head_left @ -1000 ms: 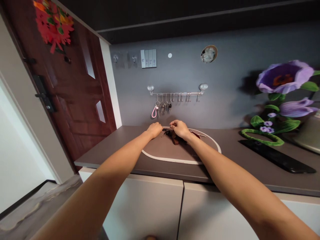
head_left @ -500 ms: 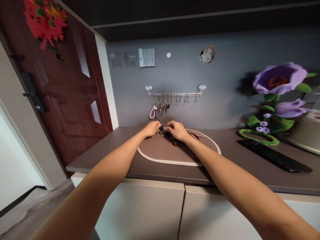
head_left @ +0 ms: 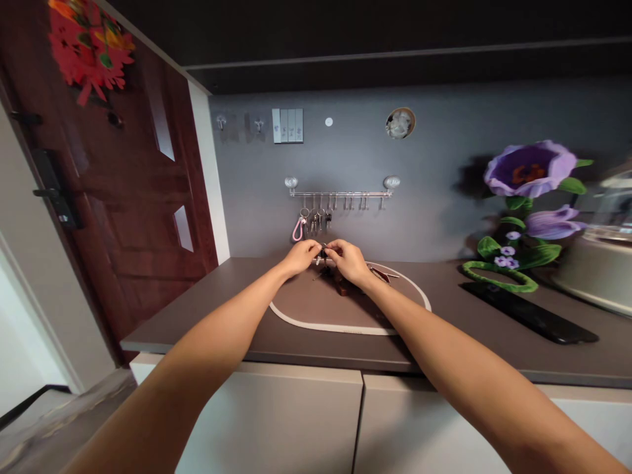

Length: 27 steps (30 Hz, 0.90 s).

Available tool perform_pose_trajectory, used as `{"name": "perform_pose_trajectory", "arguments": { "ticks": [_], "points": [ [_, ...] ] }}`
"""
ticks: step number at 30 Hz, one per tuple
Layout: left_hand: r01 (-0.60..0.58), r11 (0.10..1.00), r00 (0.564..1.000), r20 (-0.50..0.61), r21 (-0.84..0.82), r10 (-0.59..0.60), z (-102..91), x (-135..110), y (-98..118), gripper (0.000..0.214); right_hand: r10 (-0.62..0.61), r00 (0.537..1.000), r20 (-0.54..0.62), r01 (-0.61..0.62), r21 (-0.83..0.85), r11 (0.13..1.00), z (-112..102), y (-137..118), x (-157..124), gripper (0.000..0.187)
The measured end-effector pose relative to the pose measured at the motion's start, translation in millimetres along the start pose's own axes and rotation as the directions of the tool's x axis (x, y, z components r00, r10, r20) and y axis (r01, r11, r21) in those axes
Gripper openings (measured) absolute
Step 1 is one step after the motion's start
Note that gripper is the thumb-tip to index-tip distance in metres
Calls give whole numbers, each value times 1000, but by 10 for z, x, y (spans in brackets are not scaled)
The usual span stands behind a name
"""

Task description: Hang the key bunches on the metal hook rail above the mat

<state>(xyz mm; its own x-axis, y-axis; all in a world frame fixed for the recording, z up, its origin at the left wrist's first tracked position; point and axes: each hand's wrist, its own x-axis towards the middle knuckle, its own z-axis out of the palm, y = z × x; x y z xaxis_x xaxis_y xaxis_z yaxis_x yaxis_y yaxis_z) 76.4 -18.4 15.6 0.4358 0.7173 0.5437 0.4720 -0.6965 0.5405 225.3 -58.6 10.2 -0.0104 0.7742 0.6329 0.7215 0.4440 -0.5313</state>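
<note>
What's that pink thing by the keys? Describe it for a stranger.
On the grey wall above the dark brown countertop, find the chrome hook rail. Among the keys at its left end, the pink loop key fob hangs leftmost, the only bright colour there.

A dark red wooden door (head_left: pixel 133 197) with a black handle (head_left: pixel 54 194) meets a grey wall (head_left: pixel 247 217) bearing a light switch panel (head_left: pixel 287 125), above a brown bench (head_left: pixel 162 316) and white cabinets (head_left: pixel 296 421).
</note>
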Motion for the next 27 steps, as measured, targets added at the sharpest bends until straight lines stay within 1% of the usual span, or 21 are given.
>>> {"name": "perform_pose_trajectory", "arguments": {
  "ticks": [4,9,12,15,18,20,27],
  "points": [
    [1,1000,1000,-8,-18,-2,0,-11,35,27,-16,1000,-17,16,9,1000,-30,-7,5,18],
    [-47,998,999,-8,-30,46,10,-7,12,27,-34,999,-30,34,3,999,-48,8,14,19],
    [-77,997,997,7,-26,78,21,-3,-16,27,-26,998,-49,27,9,1000,-47,37,23,18],
    [-94,994,995,34,-62,96,41,-1,-34,23,-17,998,-54,19,29,999,-47,68,31,19],
    [-86,990,995,40,-112,91,56,-1,-31,21,-18,999,-44,22,85,996,-52,80,34,20],
    [-76,990,997,23,-122,79,58,-3,-20,21,-5,999,-54,13,136,991,-58,79,36,20],
    [-14,1000,1000,-22,23,14,46,-13,1,19,93,986,-139,-46,310,950,-42,130,107,23]
  ]
}}
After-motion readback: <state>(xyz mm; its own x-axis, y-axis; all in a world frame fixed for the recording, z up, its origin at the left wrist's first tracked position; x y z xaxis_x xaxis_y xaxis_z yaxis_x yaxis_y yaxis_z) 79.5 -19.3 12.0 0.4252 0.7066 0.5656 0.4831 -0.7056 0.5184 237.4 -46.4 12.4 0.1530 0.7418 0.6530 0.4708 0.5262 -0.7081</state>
